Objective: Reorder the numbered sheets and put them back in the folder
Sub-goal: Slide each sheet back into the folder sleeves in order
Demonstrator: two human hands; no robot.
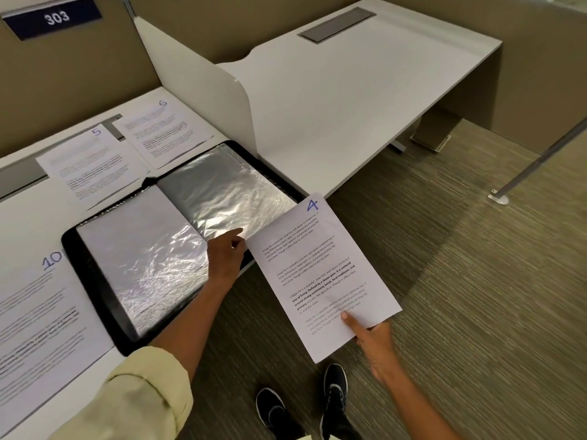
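Left hand [226, 253] fingers extended; right hand [372, 339] pinching, thumb on top.

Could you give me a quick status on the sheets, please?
Right hand pinches sheet 4. Left hand touches folder sleeve edge. Sheets 5, 6, 10 wait on desk.

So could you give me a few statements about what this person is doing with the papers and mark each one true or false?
1. The right hand holds the sheet marked 4. True.
2. The folder lies shut on the desk. False: it lies open, its clear sleeves showing.
3. The left hand rests at the lower edge of the folder's right-hand sleeve. True.
4. The sheet marked 5 sits inside a sleeve. False: it lies loose on the desk behind the folder, beside the sheet marked 6.
5. The sheet marked 10 lies to the left of the folder. True.
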